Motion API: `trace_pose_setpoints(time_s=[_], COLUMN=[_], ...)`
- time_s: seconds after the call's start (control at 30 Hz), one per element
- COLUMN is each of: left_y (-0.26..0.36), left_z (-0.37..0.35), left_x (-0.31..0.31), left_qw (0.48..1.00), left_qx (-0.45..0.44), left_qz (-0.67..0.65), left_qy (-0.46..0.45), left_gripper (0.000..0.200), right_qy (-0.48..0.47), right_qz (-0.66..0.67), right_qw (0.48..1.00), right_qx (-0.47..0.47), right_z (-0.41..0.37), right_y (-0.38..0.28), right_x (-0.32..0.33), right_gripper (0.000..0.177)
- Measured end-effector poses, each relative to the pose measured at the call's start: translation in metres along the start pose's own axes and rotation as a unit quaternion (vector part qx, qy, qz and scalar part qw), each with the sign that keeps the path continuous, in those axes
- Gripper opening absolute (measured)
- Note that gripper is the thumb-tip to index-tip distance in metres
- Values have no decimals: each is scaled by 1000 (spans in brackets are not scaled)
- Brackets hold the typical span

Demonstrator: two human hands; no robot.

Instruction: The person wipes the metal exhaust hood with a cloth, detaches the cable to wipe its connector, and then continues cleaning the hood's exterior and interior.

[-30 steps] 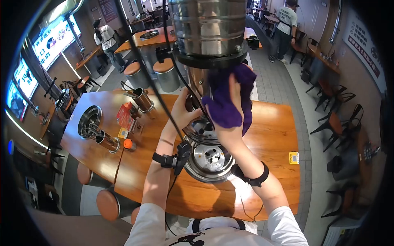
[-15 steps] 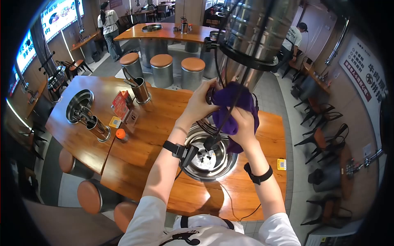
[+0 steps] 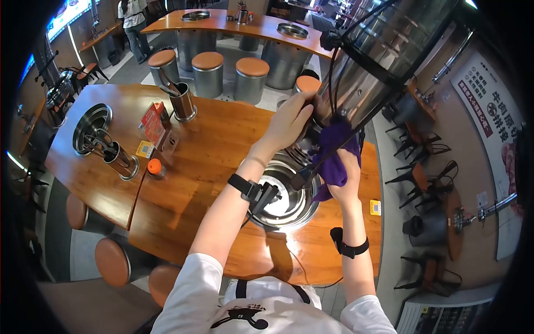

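A shiny metal exhaust pipe (image 3: 364,83) hangs over the table, its lower end above a round grill well (image 3: 261,221) set into the wood. My left hand (image 3: 289,121) grips the pipe's lower end from the left, with the fingertips partly hidden behind it. In my right hand (image 3: 349,177) is a bunched purple cloth (image 3: 332,158), held against the right side of the pipe's lower end. The cloth covers part of that hand's fingers. Black cables run down the pipe and cross in front of the cloth.
Left on the table stand two metal utensil holders (image 3: 183,103) (image 3: 123,162), a red sign (image 3: 153,125) and an orange-capped jar (image 3: 156,168). Another grill well (image 3: 105,114) lies beyond. Stools (image 3: 114,261) edge the table; a person (image 3: 133,28) stands far back.
My view has shifted, and the pipe looks more slanted, its upper part farther right. My left hand sits higher on the pipe's end. The cloth remains in my right hand, slightly lower.
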State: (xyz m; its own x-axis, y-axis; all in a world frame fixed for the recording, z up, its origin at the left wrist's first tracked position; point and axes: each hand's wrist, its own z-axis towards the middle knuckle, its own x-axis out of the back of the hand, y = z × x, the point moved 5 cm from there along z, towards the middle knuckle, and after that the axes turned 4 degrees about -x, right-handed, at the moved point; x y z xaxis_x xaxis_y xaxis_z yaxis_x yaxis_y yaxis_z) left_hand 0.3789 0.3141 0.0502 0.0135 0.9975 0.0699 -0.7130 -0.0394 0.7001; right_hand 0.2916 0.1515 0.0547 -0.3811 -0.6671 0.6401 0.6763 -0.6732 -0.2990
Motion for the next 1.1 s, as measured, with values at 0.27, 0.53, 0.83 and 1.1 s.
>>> trace_pose_setpoints(time_s=[0.27, 0.53, 0.83, 1.1], left_y=[15, 15, -1, 12], left_z=[-2, -4, -1, -10], left_x=[4, 1, 9, 12], left_qw=[992, 966, 979, 995], left_qx=[-34, 139, 78, -28], left_qz=[118, -204, -153, -24], left_qy=[-10, -81, -109, -88], left_gripper=[33, 45, 44, 42], right_qy=[293, 43, 71, 36], right_qz=[149, 20, -138, -104], right_qw=[901, 998, 988, 994], right_qx=[-283, -49, 11, -16], right_z=[-81, -17, 48, 20], right_y=[30, -51, -61, -52], right_x=[-3, -47, -23, -33], right_gripper=[39, 42, 45, 40])
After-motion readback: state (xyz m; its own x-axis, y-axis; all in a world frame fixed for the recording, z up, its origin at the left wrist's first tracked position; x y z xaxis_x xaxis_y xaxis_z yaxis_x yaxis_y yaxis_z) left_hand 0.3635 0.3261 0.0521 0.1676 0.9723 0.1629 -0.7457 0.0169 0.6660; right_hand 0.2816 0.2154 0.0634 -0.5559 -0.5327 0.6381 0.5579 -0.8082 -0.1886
